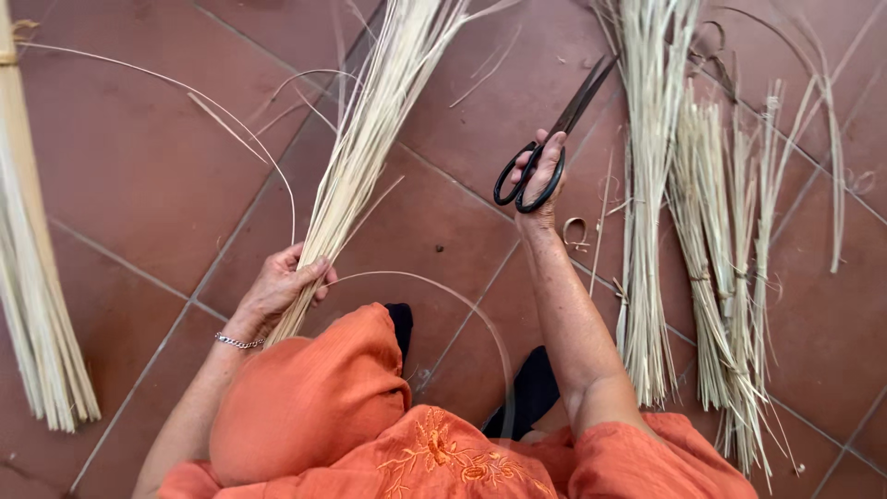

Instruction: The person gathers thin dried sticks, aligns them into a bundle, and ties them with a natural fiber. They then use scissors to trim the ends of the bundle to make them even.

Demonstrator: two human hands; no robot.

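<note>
The left hand (pixel 282 286), at about 8 o'clock, is closed around a bundle of pale reeds (pixel 370 129) that fans up toward 12 o'clock. The right hand (pixel 540 180), near centre, has fingers through the loops of black scissors (pixel 554 139), blades pointing toward 1 o'clock. More reed bundles (pixel 711 268) lie on the tiled floor (pixel 139 157) at 3 o'clock.

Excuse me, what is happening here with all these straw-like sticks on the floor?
A person in orange clothes sits over a red-brown tiled floor. The left hand grips a bundle of long pale reed strips near its lower end. The right hand holds black scissors, blades shut and pointing away. More pale reed bundles lie on the floor at the right, another at the left.
</note>
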